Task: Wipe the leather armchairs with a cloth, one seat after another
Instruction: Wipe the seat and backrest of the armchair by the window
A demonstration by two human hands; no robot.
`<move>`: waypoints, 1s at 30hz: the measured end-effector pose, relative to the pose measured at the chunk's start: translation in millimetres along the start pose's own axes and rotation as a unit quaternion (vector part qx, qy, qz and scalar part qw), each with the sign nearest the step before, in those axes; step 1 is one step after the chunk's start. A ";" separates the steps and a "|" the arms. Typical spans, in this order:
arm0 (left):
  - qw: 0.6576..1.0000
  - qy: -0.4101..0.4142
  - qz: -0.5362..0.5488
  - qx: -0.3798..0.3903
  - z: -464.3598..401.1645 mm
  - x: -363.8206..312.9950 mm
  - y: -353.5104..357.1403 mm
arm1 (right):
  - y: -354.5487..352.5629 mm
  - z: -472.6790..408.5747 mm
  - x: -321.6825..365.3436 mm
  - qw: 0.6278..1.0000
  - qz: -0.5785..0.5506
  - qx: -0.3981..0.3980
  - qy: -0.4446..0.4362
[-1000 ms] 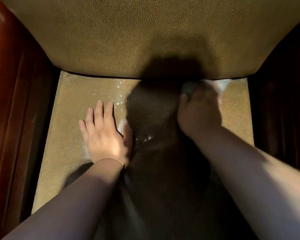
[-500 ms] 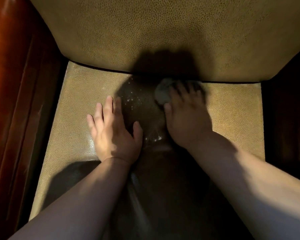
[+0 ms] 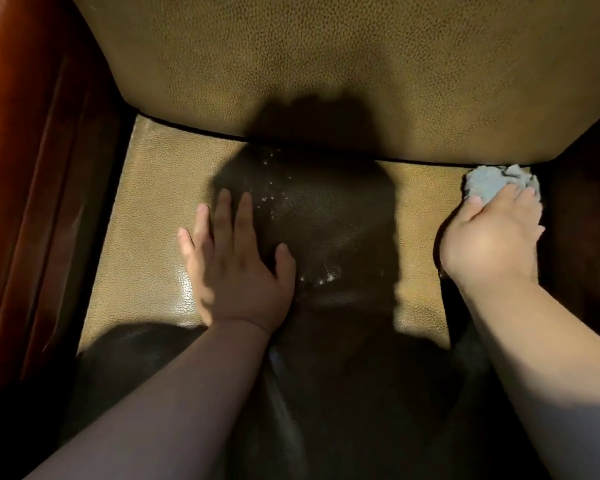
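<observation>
I look down on a tan pebbled leather armchair seat (image 3: 146, 244) with its backrest (image 3: 326, 64) above. My left hand (image 3: 232, 271) lies flat on the seat's middle left, fingers straight and spread. My right hand (image 3: 492, 237) presses a crumpled pale grey cloth (image 3: 492, 183) onto the seat's far right back corner, fingers curled over it. Part of the cloth shows beyond the fingertips. A dark shadow of my head covers the seat's centre, where small wet glints show.
A reddish-brown polished wooden arm (image 3: 25, 202) walls the left side. A dark arm panel (image 3: 582, 237) borders the right side, close to the cloth. A black seam (image 3: 194, 128) runs where seat meets backrest.
My right hand has swept the cloth from the seat's back centre to the far right back corner. My left hand has stayed flat on the seat.
</observation>
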State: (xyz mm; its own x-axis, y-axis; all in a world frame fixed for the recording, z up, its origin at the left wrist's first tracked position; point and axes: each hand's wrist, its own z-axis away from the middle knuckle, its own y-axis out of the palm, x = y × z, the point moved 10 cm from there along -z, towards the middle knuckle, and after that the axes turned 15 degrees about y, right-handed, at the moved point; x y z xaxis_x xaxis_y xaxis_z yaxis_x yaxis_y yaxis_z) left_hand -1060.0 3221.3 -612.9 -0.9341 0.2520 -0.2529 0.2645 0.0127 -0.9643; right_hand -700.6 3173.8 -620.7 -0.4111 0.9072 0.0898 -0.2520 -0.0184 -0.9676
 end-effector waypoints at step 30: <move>1.000 0.002 0.001 0.021 1.5 2.5 5.7 | -7.0 17.3 2.8 0.997 0.014 0.023 -0.077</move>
State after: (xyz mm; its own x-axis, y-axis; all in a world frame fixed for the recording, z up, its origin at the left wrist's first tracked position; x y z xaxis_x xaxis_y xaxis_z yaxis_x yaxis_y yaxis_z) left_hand -1061.1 3220.6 -619.2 -0.9327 0.2550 -0.2552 0.2568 -0.0278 -0.9661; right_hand -715.1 3169.2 -609.6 -0.5470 0.8310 0.1010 -0.2771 -0.0659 -0.9586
